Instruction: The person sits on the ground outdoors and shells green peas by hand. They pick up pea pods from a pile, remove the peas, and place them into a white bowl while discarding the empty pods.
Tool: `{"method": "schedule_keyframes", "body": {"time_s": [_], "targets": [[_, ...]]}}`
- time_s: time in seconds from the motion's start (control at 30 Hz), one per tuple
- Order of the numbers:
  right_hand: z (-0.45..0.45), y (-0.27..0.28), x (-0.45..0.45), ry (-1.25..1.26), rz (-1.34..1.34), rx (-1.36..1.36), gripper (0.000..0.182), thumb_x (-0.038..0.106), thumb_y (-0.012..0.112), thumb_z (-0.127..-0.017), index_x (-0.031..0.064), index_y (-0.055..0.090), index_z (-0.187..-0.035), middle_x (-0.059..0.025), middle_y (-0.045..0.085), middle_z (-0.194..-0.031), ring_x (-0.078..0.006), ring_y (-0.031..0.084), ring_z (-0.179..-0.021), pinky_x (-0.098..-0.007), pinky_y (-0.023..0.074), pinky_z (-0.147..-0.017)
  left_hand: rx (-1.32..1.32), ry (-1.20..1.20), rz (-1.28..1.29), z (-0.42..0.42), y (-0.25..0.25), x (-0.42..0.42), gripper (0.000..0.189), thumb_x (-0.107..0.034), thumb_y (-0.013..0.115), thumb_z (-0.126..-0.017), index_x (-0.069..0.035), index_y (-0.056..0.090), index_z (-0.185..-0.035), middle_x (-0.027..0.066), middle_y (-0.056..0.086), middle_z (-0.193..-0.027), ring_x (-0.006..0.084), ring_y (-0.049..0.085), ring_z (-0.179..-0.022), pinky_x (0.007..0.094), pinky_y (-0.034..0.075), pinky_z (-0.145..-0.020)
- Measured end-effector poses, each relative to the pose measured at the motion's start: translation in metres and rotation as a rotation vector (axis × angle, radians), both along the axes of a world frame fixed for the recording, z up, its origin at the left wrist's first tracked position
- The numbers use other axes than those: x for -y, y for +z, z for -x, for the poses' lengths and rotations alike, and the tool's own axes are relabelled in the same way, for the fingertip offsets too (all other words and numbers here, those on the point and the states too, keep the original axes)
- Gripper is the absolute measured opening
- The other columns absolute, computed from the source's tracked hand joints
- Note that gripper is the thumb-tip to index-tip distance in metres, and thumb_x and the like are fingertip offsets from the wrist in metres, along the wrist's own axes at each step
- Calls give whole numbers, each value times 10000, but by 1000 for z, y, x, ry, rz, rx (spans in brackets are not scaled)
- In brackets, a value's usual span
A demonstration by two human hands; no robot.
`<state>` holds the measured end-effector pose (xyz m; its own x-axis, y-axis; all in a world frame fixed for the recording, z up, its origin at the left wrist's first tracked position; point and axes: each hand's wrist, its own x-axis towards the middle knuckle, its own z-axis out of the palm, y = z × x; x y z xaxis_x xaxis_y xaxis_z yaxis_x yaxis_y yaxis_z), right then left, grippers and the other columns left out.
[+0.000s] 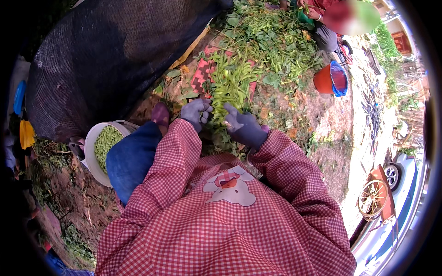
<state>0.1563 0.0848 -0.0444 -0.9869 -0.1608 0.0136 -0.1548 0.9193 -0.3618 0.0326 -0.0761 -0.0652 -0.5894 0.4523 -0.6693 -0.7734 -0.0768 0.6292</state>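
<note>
A bunch of green bean plants with many pods (229, 82) lies before me on a red patterned mat (203, 76). My left hand (196, 112), in a grey glove, is at the near left side of the bunch, its fingers curled; whether something is between them I cannot tell. My right hand (243, 124), gloved too, is at the near right side of the pods, with thumb and forefinger by them; its grip is unclear. A white bucket (90, 151) beside my left knee holds shelled green beans (106, 145).
Cut bean plants (276, 45) are heaped beyond the mat. An orange bucket with a blue liner (323, 80) stands right of them, near a seated person (326, 36). Dark netting (103, 58) covers the upper left. A handcart (378, 196) and a car stand far right.
</note>
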Motion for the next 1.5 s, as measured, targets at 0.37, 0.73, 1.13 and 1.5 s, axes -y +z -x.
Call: {"method": "schedule_keyframes", "body": {"time_s": [0.37, 0.73, 1.13, 1.5], "targets": [[-1, 15, -2, -224, 112, 156, 234, 119, 581, -755, 36, 549, -971, -129, 592, -934, -344, 604, -789, -412, 483, -701, -94, -255, -26, -13, -18, 6, 135, -115, 589, -844, 14, 606, -806, 35, 567, -682, 58, 445, -493, 187, 317, -401], [2, 14, 3, -479, 627, 61, 142, 157, 552, -861, 24, 520, -900, -175, 574, -740, -342, 584, -692, -386, 453, -625, 8, -297, 162, -16, -8, -20, 200, -182, 669, -797, -38, 601, -676, 1, 493, -542, 68, 373, -396, 222, 251, -362], [-6, 7, -7, -772, 1144, 383, 201, 267, 576, -860, 70, 605, -831, 27, 522, -643, -56, 437, -486, -211, 330, -424, 298, -209, -267, -49, -26, -28, 212, -220, 708, -722, -63, 573, -676, 15, 496, -554, 136, 444, -406, 277, 352, -380], [-16, -47, -64, -489, 507, 438, 431, 199, 659, -765, 81, 532, -1159, -107, 454, -1184, -233, 507, -1011, -363, 495, -763, -783, -93, 290, -78, -63, -72, 173, -208, 684, -631, -86, 563, -656, 62, 533, -645, 234, 516, -652, 349, 404, -583]]}}
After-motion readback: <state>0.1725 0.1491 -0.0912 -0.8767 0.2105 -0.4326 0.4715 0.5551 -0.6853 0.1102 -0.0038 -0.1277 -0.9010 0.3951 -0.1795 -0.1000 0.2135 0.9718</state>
